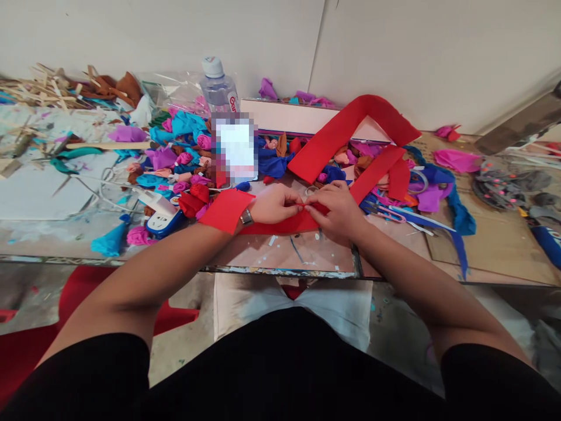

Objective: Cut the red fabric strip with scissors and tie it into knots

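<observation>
A long red fabric strip (346, 137) loops from the back of the table down to its near edge and ends in a flat piece at the left. My left hand (276, 204) and my right hand (335, 210) meet over the strip's near stretch. Both are closed, pinching the red fabric between thumb and fingertips, knuckles almost touching. A watch sits on my left wrist. What lies under the fingers is hidden.
Small rolled fabric flowers (184, 158) in pink, blue and purple crowd the table behind my hands. A water bottle (218, 85) stands at the back. A white power strip (160, 213) lies left, scissors (385, 211) right, wooden sticks (39, 88) far left. A red chair (87, 292) sits below.
</observation>
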